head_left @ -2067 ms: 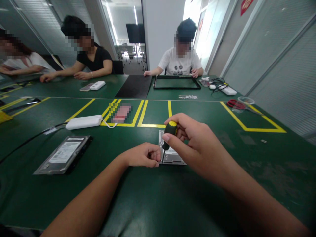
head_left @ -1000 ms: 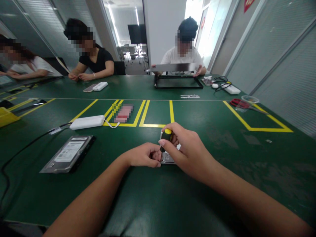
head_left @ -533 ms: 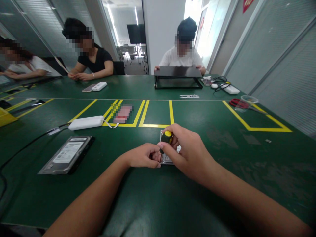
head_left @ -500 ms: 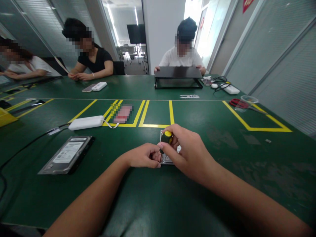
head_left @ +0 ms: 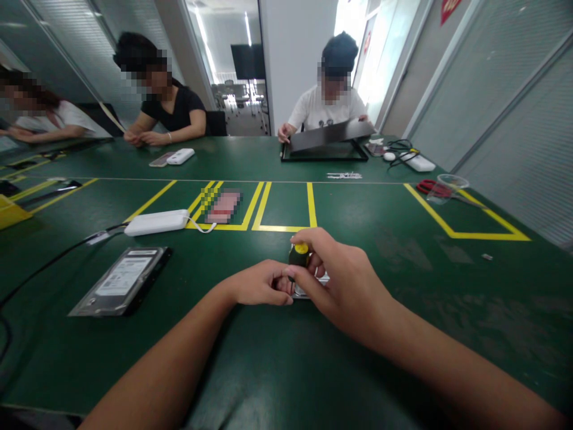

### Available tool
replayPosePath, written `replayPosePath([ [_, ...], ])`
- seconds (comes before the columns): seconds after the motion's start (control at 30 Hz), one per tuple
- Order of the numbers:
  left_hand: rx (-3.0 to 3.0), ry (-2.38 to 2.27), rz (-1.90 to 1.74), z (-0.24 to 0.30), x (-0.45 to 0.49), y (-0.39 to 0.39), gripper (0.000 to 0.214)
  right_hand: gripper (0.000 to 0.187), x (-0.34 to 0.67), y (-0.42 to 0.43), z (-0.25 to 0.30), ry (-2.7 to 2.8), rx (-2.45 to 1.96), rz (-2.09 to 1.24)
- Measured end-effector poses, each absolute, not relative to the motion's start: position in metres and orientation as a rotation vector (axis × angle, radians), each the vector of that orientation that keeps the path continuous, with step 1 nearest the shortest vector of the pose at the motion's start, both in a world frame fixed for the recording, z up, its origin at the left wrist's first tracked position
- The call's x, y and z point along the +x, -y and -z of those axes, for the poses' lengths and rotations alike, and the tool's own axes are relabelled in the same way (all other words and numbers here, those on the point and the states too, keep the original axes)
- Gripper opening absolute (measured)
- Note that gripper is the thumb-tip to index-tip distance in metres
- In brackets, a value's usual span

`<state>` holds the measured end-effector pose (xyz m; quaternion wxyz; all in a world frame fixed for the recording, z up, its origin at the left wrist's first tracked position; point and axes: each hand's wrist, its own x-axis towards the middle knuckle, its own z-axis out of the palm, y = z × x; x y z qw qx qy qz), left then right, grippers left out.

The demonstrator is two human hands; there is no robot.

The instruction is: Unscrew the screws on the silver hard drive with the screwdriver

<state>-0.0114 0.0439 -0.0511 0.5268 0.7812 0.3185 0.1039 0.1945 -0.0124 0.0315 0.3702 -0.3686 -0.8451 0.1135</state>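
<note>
My right hand (head_left: 342, 280) is closed round a screwdriver (head_left: 298, 255) with a black handle and yellow cap, held upright over a silver hard drive (head_left: 308, 288) on the green table. Most of the drive is hidden beneath my hands. My left hand (head_left: 259, 283) is curled, its fingertips pinched at the drive's left edge beside the screwdriver shaft. What those fingertips hold is too small to see.
A second hard drive (head_left: 120, 279) lies at the left, a white power strip (head_left: 156, 222) with cable behind it. Yellow tape boxes (head_left: 280, 206) mark the table. Three people sit at the far side; one holds a dark panel (head_left: 329, 136). Red scissors (head_left: 430, 188) and a plastic cup (head_left: 450, 182) lie at right.
My right hand and the screwdriver have sunk slightly lower over the drive. Across the table, the person has tilted the dark panel up on one side.
</note>
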Motion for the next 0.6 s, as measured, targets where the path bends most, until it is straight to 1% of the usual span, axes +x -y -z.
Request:
replayPosePath([
  [0.07, 1.87, -0.757, -0.265, 0.0513, -0.0113, -0.0438, 0.019, 0.023, 0.1949, 0.0125, -0.032, 2.184, -0.944, -0.273],
  [0.2, 1.885, -0.754, -0.258, 0.0516, -0.011, -0.0434, 0.017, 0.021, 0.1952, 0.0118, -0.0308, 2.201, -0.949, -0.248],
  [0.6, 1.878, -0.805, -0.221, 0.0449, -0.011, -0.0417, 0.018, 0.032, 0.1935, 0.012, -0.0286, 2.171, -0.841, -0.319],
])
